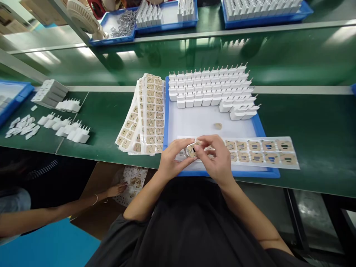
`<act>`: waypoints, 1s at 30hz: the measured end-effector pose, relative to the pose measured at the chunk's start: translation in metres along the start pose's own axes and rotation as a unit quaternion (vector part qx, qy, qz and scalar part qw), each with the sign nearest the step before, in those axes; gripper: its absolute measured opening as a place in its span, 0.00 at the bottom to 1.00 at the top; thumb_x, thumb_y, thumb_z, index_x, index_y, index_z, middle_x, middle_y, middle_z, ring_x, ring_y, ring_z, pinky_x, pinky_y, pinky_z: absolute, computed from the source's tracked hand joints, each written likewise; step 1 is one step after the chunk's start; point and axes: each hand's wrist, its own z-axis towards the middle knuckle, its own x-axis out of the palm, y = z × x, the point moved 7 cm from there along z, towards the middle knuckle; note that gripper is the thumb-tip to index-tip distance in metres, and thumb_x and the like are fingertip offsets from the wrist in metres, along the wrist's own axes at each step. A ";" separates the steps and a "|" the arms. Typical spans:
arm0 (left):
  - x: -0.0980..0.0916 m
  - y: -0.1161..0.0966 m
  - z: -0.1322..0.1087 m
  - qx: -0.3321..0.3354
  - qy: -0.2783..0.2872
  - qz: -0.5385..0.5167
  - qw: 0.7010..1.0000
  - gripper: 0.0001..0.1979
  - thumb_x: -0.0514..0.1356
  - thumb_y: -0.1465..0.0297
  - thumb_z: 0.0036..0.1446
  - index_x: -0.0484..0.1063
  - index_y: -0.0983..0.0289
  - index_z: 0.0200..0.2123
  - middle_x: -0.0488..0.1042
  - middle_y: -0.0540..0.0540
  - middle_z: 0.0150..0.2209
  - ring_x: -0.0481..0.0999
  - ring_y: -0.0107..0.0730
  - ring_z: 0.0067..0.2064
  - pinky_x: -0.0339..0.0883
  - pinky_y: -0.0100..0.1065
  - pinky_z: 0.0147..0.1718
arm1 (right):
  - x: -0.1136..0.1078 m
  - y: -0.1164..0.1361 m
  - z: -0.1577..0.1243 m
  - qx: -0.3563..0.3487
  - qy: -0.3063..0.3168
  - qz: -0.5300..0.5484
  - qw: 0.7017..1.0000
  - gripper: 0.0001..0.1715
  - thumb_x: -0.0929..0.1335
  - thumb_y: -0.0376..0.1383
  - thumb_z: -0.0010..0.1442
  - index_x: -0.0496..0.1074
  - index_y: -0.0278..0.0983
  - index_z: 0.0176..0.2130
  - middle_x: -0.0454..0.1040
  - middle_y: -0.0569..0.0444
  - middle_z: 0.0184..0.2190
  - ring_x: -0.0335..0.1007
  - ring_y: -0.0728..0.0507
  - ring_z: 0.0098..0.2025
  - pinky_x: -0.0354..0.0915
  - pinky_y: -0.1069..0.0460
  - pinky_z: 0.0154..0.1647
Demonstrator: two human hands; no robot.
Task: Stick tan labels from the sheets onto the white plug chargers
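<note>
My left hand (174,157) grips a small white charger plug (191,150) over the near edge of a blue tray (258,126). My right hand (215,157) pinches at the plug's face, where a tan sticker shows. A sticker sheet (261,151) with tan labels lies across the tray's front, right of my hands. Several rows of white plugs (211,89) stand at the back of the tray. One loose tan sticker (217,126) lies on the tray floor.
A stack of sticker sheets (146,115) lies left of the tray. Loose white plugs (69,128) and small parts sit on the green bench at left. Another person's arm (63,211) reaches low left. Blue trays (167,16) of plugs line the far shelf.
</note>
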 end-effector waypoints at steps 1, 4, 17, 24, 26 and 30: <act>0.000 0.003 -0.001 -0.009 -0.004 -0.010 1.000 0.22 0.68 0.68 0.60 0.71 0.60 0.57 0.79 0.61 0.52 0.79 0.40 0.54 0.75 0.41 0.53 | 0.005 -0.005 0.000 0.035 0.037 0.048 0.998 0.13 0.71 0.40 0.64 0.74 0.43 0.48 0.68 0.53 0.38 0.69 0.46 0.38 0.73 0.53 0.28; 0.002 0.013 -0.005 -0.044 -0.012 -0.037 0.998 0.20 0.66 0.68 0.61 0.71 0.59 0.56 0.77 0.61 0.54 0.78 0.41 0.55 0.76 0.42 0.52 | 0.017 -0.014 -0.002 0.092 0.092 0.132 0.983 0.20 0.74 0.40 0.58 0.72 0.44 0.50 0.66 0.52 0.42 0.68 0.45 0.42 0.73 0.54 0.29; -0.002 -0.007 -0.003 0.083 -0.070 0.044 0.993 0.22 0.69 0.74 0.56 0.69 0.60 0.53 0.76 0.61 0.51 0.78 0.40 0.54 0.75 0.45 0.52 | 0.023 -0.016 0.001 0.079 0.032 0.249 0.965 0.06 0.71 0.39 0.61 0.75 0.43 0.40 0.65 0.54 0.37 0.64 0.45 0.40 0.72 0.51 0.37; -0.002 -0.016 -0.002 0.120 -0.073 0.101 0.985 0.20 0.67 0.73 0.59 0.67 0.59 0.53 0.76 0.60 0.51 0.77 0.40 0.53 0.76 0.46 0.50 | 0.031 -0.014 -0.002 0.077 0.006 0.281 0.957 0.02 0.69 0.36 0.61 0.72 0.43 0.38 0.66 0.55 0.37 0.64 0.46 0.40 0.69 0.51 0.40; -0.002 -0.016 -0.002 0.123 -0.072 0.111 0.984 0.20 0.67 0.72 0.59 0.67 0.58 0.53 0.76 0.59 0.50 0.77 0.40 0.53 0.76 0.47 0.50 | 0.031 -0.015 -0.002 0.084 0.002 0.277 0.957 0.02 0.68 0.36 0.61 0.71 0.43 0.37 0.66 0.55 0.37 0.65 0.45 0.40 0.69 0.50 0.40; -0.002 -0.016 -0.001 0.124 -0.069 0.112 0.983 0.20 0.68 0.71 0.59 0.67 0.58 0.52 0.77 0.59 0.50 0.78 0.41 0.53 0.77 0.48 0.50 | 0.030 -0.016 -0.002 0.085 0.007 0.270 0.959 0.02 0.67 0.36 0.61 0.72 0.42 0.37 0.66 0.54 0.37 0.66 0.44 0.41 0.68 0.49 0.41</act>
